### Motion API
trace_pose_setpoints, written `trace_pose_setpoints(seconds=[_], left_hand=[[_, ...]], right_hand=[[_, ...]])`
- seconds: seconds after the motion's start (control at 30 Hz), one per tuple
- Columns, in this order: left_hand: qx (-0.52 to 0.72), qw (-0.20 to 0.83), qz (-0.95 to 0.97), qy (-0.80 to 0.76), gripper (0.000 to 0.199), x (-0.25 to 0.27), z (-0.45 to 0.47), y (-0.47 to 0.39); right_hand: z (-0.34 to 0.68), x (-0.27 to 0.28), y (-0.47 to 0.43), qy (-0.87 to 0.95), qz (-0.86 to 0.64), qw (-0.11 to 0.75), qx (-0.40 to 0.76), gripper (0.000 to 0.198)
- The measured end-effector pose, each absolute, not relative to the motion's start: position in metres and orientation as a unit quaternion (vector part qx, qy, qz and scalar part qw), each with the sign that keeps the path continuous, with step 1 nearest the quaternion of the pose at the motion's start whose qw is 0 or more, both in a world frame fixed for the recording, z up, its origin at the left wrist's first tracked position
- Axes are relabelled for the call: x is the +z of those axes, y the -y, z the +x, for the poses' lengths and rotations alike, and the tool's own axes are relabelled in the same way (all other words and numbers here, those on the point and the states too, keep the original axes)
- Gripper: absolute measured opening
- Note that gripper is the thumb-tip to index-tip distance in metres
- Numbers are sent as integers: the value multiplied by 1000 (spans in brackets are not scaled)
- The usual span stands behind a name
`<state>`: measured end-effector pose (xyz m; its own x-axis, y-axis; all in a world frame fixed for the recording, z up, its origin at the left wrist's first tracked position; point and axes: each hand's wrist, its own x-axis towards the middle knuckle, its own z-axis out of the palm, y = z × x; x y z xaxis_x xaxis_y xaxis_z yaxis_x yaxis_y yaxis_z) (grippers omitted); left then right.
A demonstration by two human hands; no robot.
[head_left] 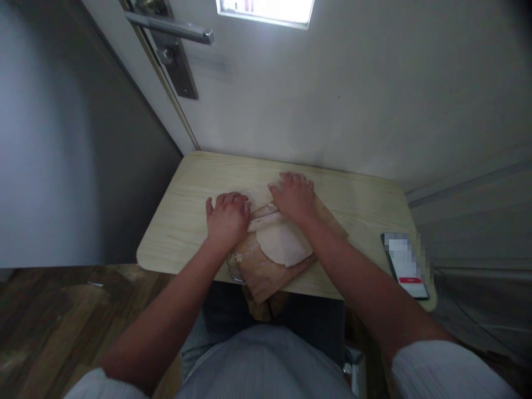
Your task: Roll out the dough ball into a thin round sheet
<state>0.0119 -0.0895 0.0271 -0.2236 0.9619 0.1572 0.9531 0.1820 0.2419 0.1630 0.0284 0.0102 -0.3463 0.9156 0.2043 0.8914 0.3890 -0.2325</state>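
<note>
A thin, pale sheet of dough [285, 244] lies on a wooden board [261, 280] set askew on the small table. Across the dough's far edge runs a rolling pin [265, 211], of which only a short middle stretch shows between my hands. My left hand [228, 219] rests over the pin's left end, its fingers stretched forward and apart. Over the right end lies my right hand [294, 197], palm down with fingers spread past the pin. Both palms hide the pin's ends, and my right forearm covers part of the dough and board.
The light wood table [174, 221] stands against a white door [353, 100] with a metal handle [170, 27]. At the table's right edge lies a phone [405, 266], its screen lit. A metal loop [233, 271] sticks out at the board's left side.
</note>
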Motion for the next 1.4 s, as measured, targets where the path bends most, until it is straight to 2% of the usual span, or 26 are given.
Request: trace_pose_setpoints(seconds=[0.2, 0.33, 0.6, 0.7, 0.83, 1.07, 1.2, 1.4], left_hand=[[169, 23, 649, -741, 39, 28, 7, 94], [182, 62, 707, -681, 38, 28, 10, 123], [177, 60, 743, -643, 29, 22, 22, 148], [209, 51, 733, -645, 30, 24, 26, 140], [279, 23, 644, -712, 44, 26, 31, 130], [190, 58, 639, -743, 28, 22, 48, 125], [192, 55, 636, -745, 33, 19, 53, 125], [202, 71, 629, -748, 33, 15, 55, 122]], right_hand=[[165, 10, -34, 813, -546, 183, 89, 42], [197, 14, -13, 855, -466, 183, 137, 31], [247, 24, 38, 917, -352, 119, 145, 34], [257, 24, 38, 920, -343, 139, 128, 35], [283, 15, 35, 889, -404, 189, 100, 35], [312, -7, 50, 774, -539, 318, 93, 35], [306, -14, 58, 759, -562, 319, 76, 36], [298, -13, 65, 764, -583, 277, 14, 32]])
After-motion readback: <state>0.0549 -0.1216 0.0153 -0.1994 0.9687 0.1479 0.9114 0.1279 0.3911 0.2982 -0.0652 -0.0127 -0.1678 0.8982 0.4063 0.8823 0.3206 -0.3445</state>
